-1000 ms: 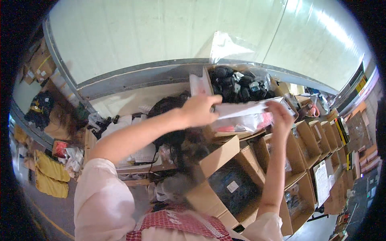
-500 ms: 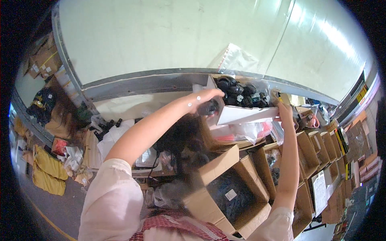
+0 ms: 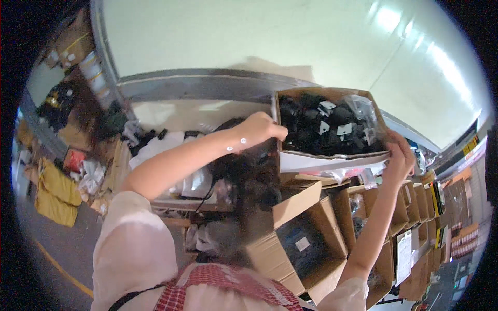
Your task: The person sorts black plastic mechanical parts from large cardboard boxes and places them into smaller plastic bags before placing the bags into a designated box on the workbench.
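Observation:
Both my hands grip a white cardboard box (image 3: 332, 163) by its sides, in front of the pale wall. My left hand (image 3: 262, 127) is closed over the box's left edge. At the right side, my right hand (image 3: 399, 156) has its fingers wrapped round the near corner. The box is tipped so that its inside shows. Dark plastic parts (image 3: 303, 127), too jumbled to name, fill it, along with several small white tags (image 3: 344, 129). A clear plastic bag (image 3: 361, 108) lies over the parts at the far right.
Below stands an open brown carton (image 3: 284, 262) with a black bag (image 3: 298, 254) inside. A row of cardboard bins (image 3: 397, 210) runs to the right, with a white paper sheet (image 3: 403, 256) on its front. At left are white sheets (image 3: 171, 147) on a bench and a yellow sack (image 3: 58, 192).
The box has come up and tipped toward me, showing more of its contents. My right hand has shifted right and lower with it. The view has turned slightly.

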`<act>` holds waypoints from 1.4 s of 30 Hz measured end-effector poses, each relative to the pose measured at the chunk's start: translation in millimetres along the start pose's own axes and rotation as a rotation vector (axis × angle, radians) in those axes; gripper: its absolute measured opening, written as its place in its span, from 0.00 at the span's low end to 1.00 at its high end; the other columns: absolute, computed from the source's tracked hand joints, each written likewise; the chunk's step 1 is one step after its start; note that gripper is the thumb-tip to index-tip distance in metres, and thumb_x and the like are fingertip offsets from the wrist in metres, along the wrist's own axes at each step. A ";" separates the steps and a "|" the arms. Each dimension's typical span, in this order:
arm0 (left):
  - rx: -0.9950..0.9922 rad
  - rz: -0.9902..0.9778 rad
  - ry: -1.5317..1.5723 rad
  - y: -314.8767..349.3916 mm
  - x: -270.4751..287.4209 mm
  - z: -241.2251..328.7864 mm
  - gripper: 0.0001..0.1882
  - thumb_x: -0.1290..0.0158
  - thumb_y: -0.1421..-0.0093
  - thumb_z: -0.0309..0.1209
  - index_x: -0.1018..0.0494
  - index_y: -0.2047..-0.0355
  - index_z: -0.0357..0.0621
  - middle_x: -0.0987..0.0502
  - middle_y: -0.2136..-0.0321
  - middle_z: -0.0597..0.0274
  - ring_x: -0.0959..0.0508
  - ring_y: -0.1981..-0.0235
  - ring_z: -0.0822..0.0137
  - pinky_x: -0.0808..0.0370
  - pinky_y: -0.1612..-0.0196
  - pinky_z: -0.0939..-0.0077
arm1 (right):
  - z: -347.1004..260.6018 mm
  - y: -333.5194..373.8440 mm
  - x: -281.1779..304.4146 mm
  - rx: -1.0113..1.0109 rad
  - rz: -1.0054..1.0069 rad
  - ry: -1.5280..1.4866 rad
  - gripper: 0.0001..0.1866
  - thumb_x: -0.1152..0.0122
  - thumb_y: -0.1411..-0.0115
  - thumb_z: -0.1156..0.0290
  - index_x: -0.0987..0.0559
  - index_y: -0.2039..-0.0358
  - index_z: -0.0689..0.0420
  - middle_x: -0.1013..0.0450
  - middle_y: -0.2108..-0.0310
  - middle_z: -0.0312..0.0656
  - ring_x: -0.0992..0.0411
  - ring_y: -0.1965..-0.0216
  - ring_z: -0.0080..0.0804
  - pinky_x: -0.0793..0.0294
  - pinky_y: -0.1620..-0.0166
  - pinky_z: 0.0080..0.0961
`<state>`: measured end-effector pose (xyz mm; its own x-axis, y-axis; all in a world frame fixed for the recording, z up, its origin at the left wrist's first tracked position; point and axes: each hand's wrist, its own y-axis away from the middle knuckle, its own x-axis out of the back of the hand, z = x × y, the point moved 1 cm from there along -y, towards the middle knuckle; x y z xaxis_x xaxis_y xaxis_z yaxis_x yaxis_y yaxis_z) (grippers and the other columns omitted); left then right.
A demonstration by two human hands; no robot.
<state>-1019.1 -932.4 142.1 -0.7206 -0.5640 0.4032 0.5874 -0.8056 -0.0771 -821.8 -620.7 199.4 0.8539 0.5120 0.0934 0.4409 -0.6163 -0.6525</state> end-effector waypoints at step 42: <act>0.151 0.049 -0.384 212.9 153.9 -168.2 0.16 0.46 0.46 0.23 0.23 0.55 0.40 0.21 0.69 0.64 0.23 0.70 0.75 0.25 0.64 0.77 | 97.8 82.3 -202.0 0.008 -0.854 1.118 0.42 0.36 0.47 0.63 0.42 0.32 0.41 0.45 0.31 0.43 0.49 0.31 0.54 0.53 0.33 0.64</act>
<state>-1066.9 -1221.2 34.3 -0.5174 -0.4690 0.7158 0.6854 -0.7280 0.0185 -985.0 -716.3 53.3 0.0943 -0.0204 0.9953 0.9298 -0.3555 -0.0954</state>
